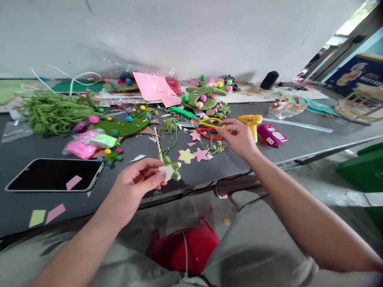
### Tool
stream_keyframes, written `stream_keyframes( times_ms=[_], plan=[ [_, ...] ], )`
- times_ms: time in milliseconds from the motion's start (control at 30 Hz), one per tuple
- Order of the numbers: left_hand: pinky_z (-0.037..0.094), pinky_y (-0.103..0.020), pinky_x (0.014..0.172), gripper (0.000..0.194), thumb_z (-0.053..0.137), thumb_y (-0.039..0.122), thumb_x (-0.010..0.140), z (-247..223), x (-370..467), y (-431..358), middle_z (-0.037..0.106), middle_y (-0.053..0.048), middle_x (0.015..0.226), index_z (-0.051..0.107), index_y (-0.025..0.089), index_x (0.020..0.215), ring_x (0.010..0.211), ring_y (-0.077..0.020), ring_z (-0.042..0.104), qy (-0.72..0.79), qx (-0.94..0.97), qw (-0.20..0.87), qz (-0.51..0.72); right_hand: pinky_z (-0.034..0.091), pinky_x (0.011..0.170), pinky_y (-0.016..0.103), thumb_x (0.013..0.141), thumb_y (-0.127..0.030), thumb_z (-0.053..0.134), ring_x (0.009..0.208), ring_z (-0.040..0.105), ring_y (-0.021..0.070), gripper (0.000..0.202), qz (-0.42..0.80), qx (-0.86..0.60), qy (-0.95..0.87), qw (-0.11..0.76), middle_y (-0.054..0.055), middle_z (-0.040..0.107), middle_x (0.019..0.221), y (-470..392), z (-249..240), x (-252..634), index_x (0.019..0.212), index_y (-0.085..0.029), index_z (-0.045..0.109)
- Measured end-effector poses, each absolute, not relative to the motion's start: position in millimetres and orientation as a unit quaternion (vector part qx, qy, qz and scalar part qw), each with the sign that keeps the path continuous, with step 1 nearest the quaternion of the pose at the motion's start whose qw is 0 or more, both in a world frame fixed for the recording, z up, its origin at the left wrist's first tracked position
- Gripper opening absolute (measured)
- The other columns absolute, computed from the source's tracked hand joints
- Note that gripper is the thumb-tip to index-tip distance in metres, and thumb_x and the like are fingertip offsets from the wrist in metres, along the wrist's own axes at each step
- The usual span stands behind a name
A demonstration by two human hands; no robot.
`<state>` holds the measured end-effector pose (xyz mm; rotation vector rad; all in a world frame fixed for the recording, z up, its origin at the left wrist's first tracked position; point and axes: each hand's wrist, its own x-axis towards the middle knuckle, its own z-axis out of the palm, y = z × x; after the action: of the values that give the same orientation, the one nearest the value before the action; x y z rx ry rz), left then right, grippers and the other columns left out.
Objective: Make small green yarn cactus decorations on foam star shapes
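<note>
My left hand (137, 187) is closed in a pinch on a small white star-shaped piece (167, 172) partly wrapped in green yarn. It is held just over the front edge of the table. My right hand (237, 137) has its fingertips closed on the handles of a pair of scissors (206, 128) with one yellow loop and one red loop. The blades lie toward the left on the table. Between the hands lie a yellow paper star (186, 156) and a pink paper star (201, 154). Scraps of green yarn (218, 149) lie near the right hand.
A yellow glue gun (251, 122) and a purple packet (271, 135) are to the right. A green cutter (181, 112) lies behind the scissors. On the left are a phone (54, 175), a green yarn heap (55, 111) and a green crescent with pompoms (125, 126).
</note>
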<state>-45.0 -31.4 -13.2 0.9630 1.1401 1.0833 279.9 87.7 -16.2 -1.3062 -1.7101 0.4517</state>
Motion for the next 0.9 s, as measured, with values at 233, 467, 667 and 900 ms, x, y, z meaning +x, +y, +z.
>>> stream_keyframes(
  times_ms=[233, 467, 667, 900],
  plan=[
    [0.055, -0.024, 0.069, 0.031, 0.091, 0.036, 0.075, -4, -69, -43, 0.071, 0.001, 0.079, 0.077, 0.023, 0.100, 0.075, -0.0144, 0.068, 0.541, 0.462, 0.527, 0.465, 0.054, 0.089, 0.044, 0.087, -0.038, 0.073, 0.093, 0.070, 0.0262, 0.042, 0.179, -0.542, -0.707, 0.418, 0.010, 0.074, 0.096, 91, -5, 274, 0.053, -0.020, 0.055],
    [0.053, -0.025, 0.067, 0.031, 0.089, 0.037, 0.075, -8, -78, -58, 0.071, 0.000, 0.079, 0.076, 0.021, 0.099, 0.074, -0.0146, 0.067, 0.547, 0.462, 0.501, 0.487, 0.054, 0.067, 0.036, 0.081, -0.025, 0.073, 0.070, 0.069, 0.0209, 0.014, 0.255, -0.537, -0.714, 0.370, 0.006, 0.075, 0.085, 101, -5, 280, 0.094, -0.019, 0.071],
    [0.052, -0.024, 0.067, 0.032, 0.091, 0.035, 0.073, -10, -78, -65, 0.073, -0.001, 0.080, 0.077, 0.021, 0.098, 0.074, -0.0144, 0.067, 0.536, 0.468, 0.493, 0.501, 0.054, 0.067, 0.037, 0.080, -0.036, 0.077, 0.065, 0.067, 0.0203, 0.024, 0.276, -0.547, -0.694, 0.379, 0.009, 0.075, 0.075, 100, 1, 289, 0.091, -0.014, 0.079],
    [0.052, -0.027, 0.068, 0.036, 0.091, 0.036, 0.071, -5, -68, -61, 0.075, -0.003, 0.083, 0.076, 0.018, 0.098, 0.073, -0.0159, 0.068, 0.521, 0.474, 0.487, 0.516, 0.060, 0.081, 0.042, 0.069, -0.033, 0.084, 0.084, 0.074, 0.0266, 0.029, 0.316, -0.532, -0.674, 0.404, 0.013, 0.080, 0.089, 105, 2, 289, 0.090, -0.013, 0.081]
  ],
)
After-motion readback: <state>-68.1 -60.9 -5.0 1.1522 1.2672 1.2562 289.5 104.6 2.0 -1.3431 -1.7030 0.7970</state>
